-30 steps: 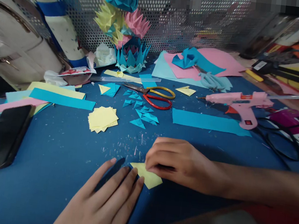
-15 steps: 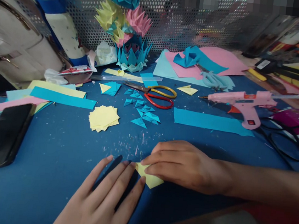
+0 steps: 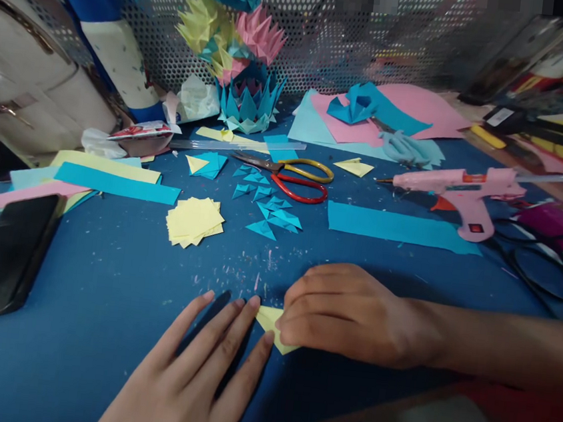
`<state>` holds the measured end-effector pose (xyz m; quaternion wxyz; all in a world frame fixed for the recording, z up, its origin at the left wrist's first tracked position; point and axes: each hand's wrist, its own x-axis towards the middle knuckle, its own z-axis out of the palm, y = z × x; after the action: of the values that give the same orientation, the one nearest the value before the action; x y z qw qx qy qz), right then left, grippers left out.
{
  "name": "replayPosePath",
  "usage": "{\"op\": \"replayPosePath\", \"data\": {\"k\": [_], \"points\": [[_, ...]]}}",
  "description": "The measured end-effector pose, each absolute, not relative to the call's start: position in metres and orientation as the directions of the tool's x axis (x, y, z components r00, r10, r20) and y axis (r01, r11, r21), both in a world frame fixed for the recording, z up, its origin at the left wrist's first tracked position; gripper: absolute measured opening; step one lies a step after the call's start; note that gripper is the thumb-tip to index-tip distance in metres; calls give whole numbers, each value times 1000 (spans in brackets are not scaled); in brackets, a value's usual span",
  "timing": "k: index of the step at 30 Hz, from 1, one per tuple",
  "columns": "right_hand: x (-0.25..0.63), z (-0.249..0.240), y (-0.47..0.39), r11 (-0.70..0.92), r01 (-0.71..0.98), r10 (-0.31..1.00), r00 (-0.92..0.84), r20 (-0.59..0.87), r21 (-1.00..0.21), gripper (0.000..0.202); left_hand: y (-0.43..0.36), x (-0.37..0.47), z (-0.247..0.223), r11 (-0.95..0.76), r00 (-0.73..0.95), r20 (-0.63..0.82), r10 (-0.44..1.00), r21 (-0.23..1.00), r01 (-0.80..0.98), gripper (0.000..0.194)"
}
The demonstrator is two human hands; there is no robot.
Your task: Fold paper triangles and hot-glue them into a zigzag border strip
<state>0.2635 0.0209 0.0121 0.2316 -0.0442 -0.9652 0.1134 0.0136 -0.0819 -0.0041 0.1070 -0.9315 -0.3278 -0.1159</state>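
Left hand (image 3: 188,376) is palm down with the fingers spread, a couple of tips at the left edge of a small folded yellow paper (image 3: 268,320) lying on the table (image 3: 101,299). Right hand (image 3: 353,316) covers the paper's right part, fingers curled and close together — can't tell if it's pinching or just pressing. Half a second ago those fingers reached toward the left tip; now they've pulled back right, so I'd guess a crease is getting flattened. Left hand's barely moved. Beyond them: a stack of yellow squares (image 3: 194,222), little blue triangles (image 3: 284,220), then scissors (image 3: 276,168) — plus a pink glue gun (image 3: 465,187) off right.
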Motion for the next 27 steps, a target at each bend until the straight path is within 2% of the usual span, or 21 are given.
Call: {"op": "replayPosePath", "data": {"k": [8, 22, 27], "points": [[263, 10, 23, 979, 10, 101, -891, 443, -203, 33, -82, 15, -4, -758, 749, 301, 590, -113, 642, 64], [262, 10, 28, 981, -18, 63, -914, 401, -195, 35, -81, 14, -3, -762, 760, 268, 592, -121, 636, 67], [262, 11, 29, 980, -10, 64, -930, 363, -197, 37, -80, 15, -8, -761, 743, 326, 585, -95, 642, 65]]}}
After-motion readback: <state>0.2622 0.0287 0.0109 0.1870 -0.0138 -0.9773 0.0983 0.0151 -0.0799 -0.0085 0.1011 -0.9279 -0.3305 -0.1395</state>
